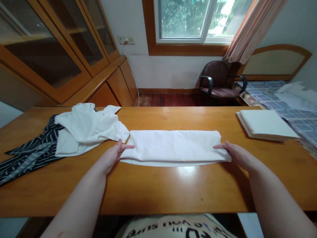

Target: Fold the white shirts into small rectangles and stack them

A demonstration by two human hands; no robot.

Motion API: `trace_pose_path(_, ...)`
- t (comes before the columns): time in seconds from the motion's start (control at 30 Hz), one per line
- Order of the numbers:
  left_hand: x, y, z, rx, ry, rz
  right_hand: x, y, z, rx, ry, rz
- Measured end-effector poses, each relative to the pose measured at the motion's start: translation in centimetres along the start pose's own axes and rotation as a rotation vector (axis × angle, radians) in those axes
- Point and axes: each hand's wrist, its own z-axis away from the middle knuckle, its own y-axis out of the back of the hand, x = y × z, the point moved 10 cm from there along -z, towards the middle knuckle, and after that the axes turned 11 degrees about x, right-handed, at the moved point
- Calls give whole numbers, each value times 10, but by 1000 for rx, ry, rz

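A white cloth (pixel 173 145), folded into a long band, lies across the middle of the table. At its left end, my left hand (pixel 117 152) is closed on the edge, with a finger stretched over the top of the fabric. My right hand (pixel 235 152) grips the opposite end in much the same way, its other fingers partly hidden under the cloth. The band's near edge bows slightly toward me and shows more than one layer. Just left of my left hand, a crumpled white garment (pixel 86 127) almost touches the band's corner.
A black-and-white striped garment (pixel 37 152) lies partly beneath the crumpled white one. Folded pale fabric (pixel 264 124) rests at the right on the wooden table (pixel 158 195). Beyond stand an armchair (pixel 218 79), a bed (pixel 277 99) and a glass-fronted cabinet (pixel 86 59).
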Motion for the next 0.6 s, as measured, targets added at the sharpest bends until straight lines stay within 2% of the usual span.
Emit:
trace_pose_path(0.1,25,-6,-22,102,-144,-208,7,1,-26,55,-156,114)
trace_pose_path(0.17,38,-16,-40,148,-204,-319,2,7,-47,166,-162,291)
trace_pose_path(0.27,52,-21,-62,326,-251,-402,-19,14,-69,388,-12,387)
trace_pose_path(0.33,59,-16,-66,500,-285,-429,-28,21,-71,550,83,408)
trace_pose_path(0.4,63,-14,-64,619,-304,-480,-28,26,-69,650,107,456)
trace_pose_path(0.47,66,-20,-63,619,-324,-573,-24,24,-70,639,93,534)
trace_pose_path(0.6,69,-31,-64,497,-358,-741,-17,15,-74,510,40,716)
